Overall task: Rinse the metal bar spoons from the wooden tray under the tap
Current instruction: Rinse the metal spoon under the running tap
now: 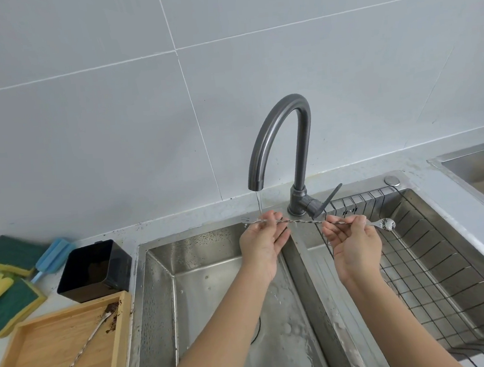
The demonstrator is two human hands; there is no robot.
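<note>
We hold spoon (299, 221) level under tap (278, 139) trickle, left hand (262, 240) and right hand (354, 241) both pinching it. Mid-rinse; next, second spoon (82, 348) waits on tray (60, 360), near left.

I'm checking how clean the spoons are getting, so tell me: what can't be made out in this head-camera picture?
- Held bar spoon: the left hand and right hand cover parts of its stem.
- Its bowl: too small to tell residue from droplets.
- Second bar spoon on the wooden tray: its lower end is cut off by the bottom edge.
- Sink drain: mostly hidden behind the left forearm.
</note>
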